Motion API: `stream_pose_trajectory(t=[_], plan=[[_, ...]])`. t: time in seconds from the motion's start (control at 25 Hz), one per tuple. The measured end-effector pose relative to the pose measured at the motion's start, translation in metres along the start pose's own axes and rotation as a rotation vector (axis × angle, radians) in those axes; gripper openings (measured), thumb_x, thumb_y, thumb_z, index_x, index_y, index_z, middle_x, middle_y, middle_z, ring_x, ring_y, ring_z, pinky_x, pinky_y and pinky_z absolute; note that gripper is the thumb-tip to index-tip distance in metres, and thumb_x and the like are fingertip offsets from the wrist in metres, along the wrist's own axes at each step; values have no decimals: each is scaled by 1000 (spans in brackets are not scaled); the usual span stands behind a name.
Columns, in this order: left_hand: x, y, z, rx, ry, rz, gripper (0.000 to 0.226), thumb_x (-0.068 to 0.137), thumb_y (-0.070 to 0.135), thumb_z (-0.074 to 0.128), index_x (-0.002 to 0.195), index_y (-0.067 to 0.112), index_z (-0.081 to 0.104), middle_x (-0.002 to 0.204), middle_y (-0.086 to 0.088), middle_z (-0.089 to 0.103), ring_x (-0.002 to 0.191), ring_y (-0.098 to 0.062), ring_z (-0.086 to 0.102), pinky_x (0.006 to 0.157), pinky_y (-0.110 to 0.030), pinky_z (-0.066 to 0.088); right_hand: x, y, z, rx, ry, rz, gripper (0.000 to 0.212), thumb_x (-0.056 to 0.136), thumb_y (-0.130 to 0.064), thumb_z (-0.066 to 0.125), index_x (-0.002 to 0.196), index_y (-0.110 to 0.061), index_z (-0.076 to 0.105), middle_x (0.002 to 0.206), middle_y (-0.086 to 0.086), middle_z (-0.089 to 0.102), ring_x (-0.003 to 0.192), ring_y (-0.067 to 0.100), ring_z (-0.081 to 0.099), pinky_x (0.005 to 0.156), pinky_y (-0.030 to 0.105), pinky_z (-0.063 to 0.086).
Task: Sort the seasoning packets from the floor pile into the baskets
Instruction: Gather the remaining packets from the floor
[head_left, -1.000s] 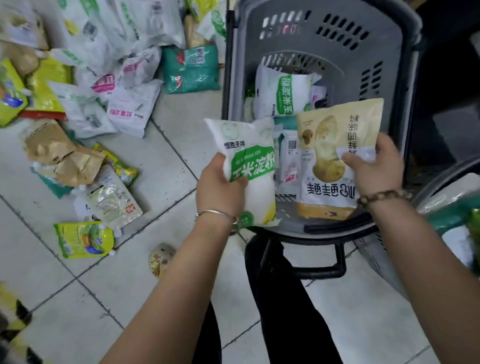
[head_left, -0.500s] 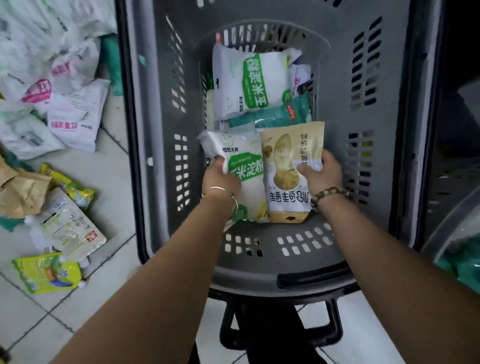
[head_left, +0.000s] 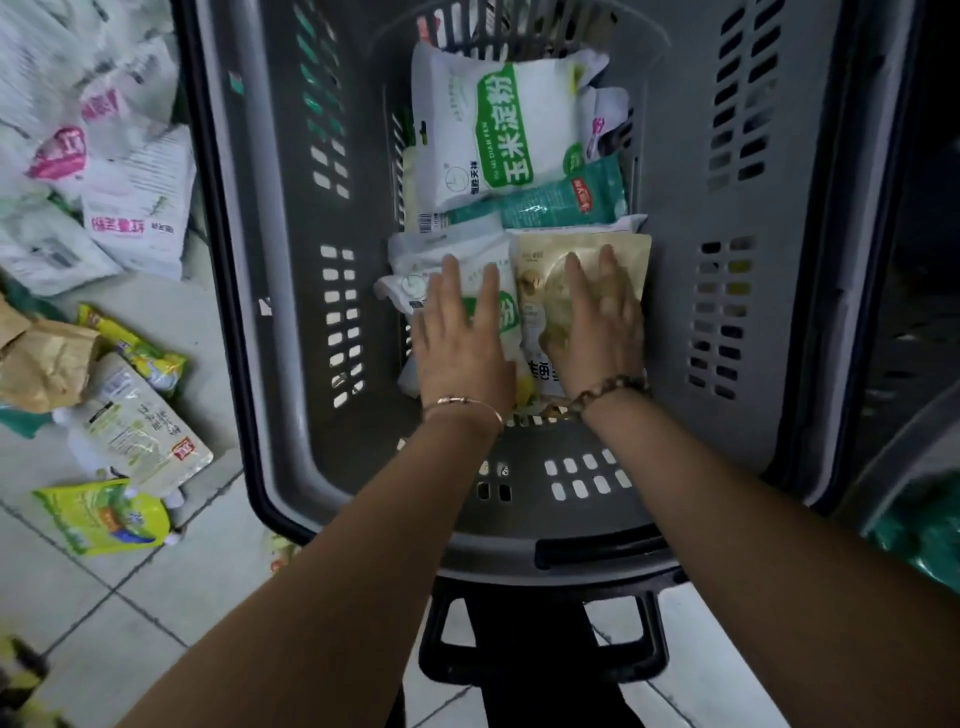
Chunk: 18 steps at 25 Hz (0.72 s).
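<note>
My fingers (head_left: 449, 280) lie straight and spread: left hand (head_left: 462, 338) flat on the white starch packet (head_left: 467, 249), right hand (head_left: 597, 332) flat on the beige packet (head_left: 628, 254), side by side inside the grey basket (head_left: 291, 312). Half a second ago I gripped both. Another starch packet (head_left: 493, 119) lies at the basket's far end. The pile (head_left: 130, 208) sits left of the basket on the tiled floor (head_left: 67, 587).

Both bare arms are reaching forward and down, side by side, drawing closer together toward the wrists. The left hand (head_left: 462, 338) is lying palm down with fingers straight and slightly spread, and the right hand (head_left: 597, 322) is lying flat the same way just beside it, its fingers a little blurred. A thin bangle (head_left: 465, 401) is circling the left wrist, a beaded bracelet (head_left: 605, 391) the right.
</note>
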<state>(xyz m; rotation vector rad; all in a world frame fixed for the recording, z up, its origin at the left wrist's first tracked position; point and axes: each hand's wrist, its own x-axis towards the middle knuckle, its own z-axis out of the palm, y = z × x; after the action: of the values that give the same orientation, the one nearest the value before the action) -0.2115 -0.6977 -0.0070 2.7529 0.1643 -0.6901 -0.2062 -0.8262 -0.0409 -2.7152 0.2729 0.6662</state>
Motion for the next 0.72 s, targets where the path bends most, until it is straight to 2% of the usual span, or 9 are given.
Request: stream_pose_trajectory(t=[0.08, 0.16, 0.32, 0.56, 0.72], plan=[[10, -4, 8, 173, -250, 4, 106, 80, 30, 69, 148, 24, -13, 154, -12, -22, 142, -32, -16, 114, -48, -2, 2, 4, 6, -166, -218, -40, 93, 83, -20, 66, 148, -30, 0, 155, 8, -20, 142, 31, -16, 116, 48, -1], [18, -16, 18, 259, -355, -16, 107, 82, 35, 66, 146, 24, -20, 152, -15, -28, 140, -35, -21, 114, -52, 0, 7, 11, 9, -244, -303, -49, 102, 81, -17, 66, 147, -32, -10, 152, 6, -30, 139, 32, -24, 115, 53, -3], [32, -32, 37, 329, -415, -3, 112, 82, 43, 63, 140, 26, -31, 149, -16, -32, 138, -40, -23, 112, -57, 5, 13, 22, 14, -221, -293, -34, 100, 83, -4, 58, 145, -37, -14, 152, 1, -30, 140, 27, -24, 113, 57, 2], [42, -32, 56, 416, -387, -29, 100, 91, 45, 48, 136, 22, -38, 148, -19, -34, 137, -44, -23, 108, -63, 10, 16, 26, 34, -238, -228, -38, 92, 88, -8, 51, 145, -35, -17, 152, 4, -31, 139, 30, -25, 111, 58, -1], [43, -28, 37, 416, -470, -5, 99, 91, 29, 54, 140, 23, -33, 150, -19, -31, 139, -43, -19, 110, -61, 9, 22, 27, 23, -247, -314, -24, 92, 89, -15, 54, 145, -36, -15, 152, 3, -30, 140, 29, -23, 112, 56, 1]])
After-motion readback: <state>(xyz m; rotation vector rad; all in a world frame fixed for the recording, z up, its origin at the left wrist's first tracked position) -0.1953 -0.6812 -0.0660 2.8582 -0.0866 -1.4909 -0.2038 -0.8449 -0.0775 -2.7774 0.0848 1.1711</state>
